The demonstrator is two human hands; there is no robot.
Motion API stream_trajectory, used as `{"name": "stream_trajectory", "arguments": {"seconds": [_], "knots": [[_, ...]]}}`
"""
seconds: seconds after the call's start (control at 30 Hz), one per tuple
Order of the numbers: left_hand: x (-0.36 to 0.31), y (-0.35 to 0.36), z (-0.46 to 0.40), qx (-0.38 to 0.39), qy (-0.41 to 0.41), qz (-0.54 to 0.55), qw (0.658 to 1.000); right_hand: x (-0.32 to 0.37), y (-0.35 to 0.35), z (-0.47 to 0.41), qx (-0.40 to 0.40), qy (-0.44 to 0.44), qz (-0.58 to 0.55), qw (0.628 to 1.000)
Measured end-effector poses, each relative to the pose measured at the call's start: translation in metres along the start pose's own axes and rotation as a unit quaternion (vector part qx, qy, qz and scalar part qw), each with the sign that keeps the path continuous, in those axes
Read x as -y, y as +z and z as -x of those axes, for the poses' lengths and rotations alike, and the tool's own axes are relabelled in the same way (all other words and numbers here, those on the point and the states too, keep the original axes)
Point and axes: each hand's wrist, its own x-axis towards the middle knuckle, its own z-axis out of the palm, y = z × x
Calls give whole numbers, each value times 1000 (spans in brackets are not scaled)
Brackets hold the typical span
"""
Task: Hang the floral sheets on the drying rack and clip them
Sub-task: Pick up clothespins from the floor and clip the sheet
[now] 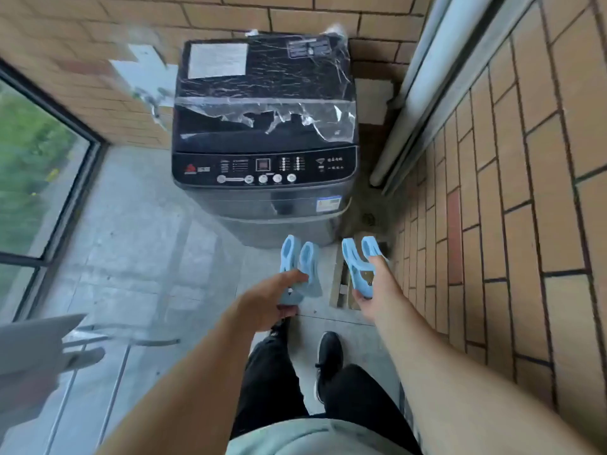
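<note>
You hold a pale blue clip in each hand, in front of the washing machine [264, 136].
Your left hand [275, 300] fingers grip one blue clip [300, 264]; your right hand [377, 287] pinches the other clip [358, 267]. No floral sheet shows; rack bars [98, 366] lie lower left.

I'm on a narrow balcony, grey concrete floor [138, 231]. Tan brick wall [525, 159] fills the right of the frame, more of it along the top. Dark top-load washing machine [264, 165] stands upper centre against the far wall, torn plastic film [295, 116] over its lid. Black-framed window [42, 178] at left, blurred greenery beyond. Grey pipe [423, 90] runs diagonally upper right. Flat daylight.
</note>
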Motion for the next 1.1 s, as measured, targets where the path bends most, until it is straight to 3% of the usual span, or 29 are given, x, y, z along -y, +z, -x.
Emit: {"name": "stream_trajectory", "arguments": {"seconds": [0.1, 0.23, 0.37, 0.63, 0.8, 0.93, 1.0, 1.1], "knots": [[21, -34, 38, -26, 35, 69, 997, -19, 28, 40, 58, 0, 62, 996], [46, -96, 72, -122, 62, 197, 971, -54, 84, 84, 132, -13, 162, 978], [78, -182, 105, -234, 118, 304, 916, -113, 153, 138, 186, -77, 300, 933], [134, -310, 166, -314, 146, 397, 850, -230, 260, 221, 309, -96, 408, 854], [150, -369, 192, -457, 100, 402, 787, -282, 322, 264, 376, -135, 432, 808], [149, -404, 219, -555, 64, 405, 724, -307, 376, 301, 426, -161, 485, 747], [147, -412, 236, -605, 32, 339, 720, -314, 399, 314, 449, -169, 499, 722], [147, -416, 259, -689, -4, 242, 683, -324, 427, 337, 493, -168, 500, 692]]}}
